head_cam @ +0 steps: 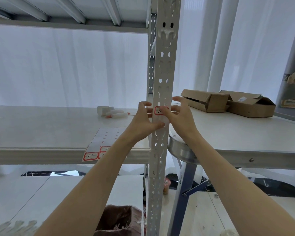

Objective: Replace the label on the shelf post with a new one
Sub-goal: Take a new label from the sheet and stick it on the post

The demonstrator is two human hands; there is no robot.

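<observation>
Faces a white perforated shelf post [162, 79] with both arms raised to it. Presses the thumb of the right hand [180, 117] onto the red-bordered label [158, 111] stuck on the post's front face, with the other fingers spread and relaxed, grasping nothing. Sets the thumb of the left hand [142, 120] flat against the post just below the label, fingers loosely curved beside the post's left edge, likewise released. Has a label sheet [100, 143] lying on the shelf [41, 132] to the left, overhanging its front edge, with white rolls [112, 112] farther back. Shows two cardboard boxes [206, 101] on the desk [237, 133] to the right.
</observation>
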